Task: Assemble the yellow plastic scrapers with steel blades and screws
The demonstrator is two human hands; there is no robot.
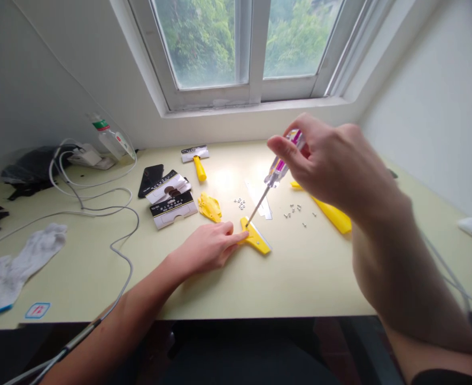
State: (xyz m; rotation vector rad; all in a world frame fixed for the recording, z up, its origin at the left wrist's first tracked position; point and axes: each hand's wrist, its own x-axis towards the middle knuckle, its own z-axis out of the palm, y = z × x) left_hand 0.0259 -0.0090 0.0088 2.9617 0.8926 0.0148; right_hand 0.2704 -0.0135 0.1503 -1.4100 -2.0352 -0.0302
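Note:
My right hand (319, 160) is wrapped round the clear and purple handle of a screwdriver (278, 170). Its shaft slants down to the left, and the tip meets a yellow scraper (257, 241) lying on the table. Closed at the scraper's left side, my left hand (211, 245) holds it down with the index finger stretched along its top; the other fingers are partly hidden. Small screws (293, 210) lie to the right and nuts (240, 203) behind. Flat metal blades (264, 207) rest beyond the scraper, and yellow plastic pieces (209, 207) lie beyond my left hand.
Card packages (174, 209) and a black phone (151, 180) are at the back left, near a packaged yellow scraper (199, 168). Another yellow part (334, 215) lies under my right wrist. Cables (128, 235), a bottle (113, 140) and a white glove (23, 262) occupy the left side.

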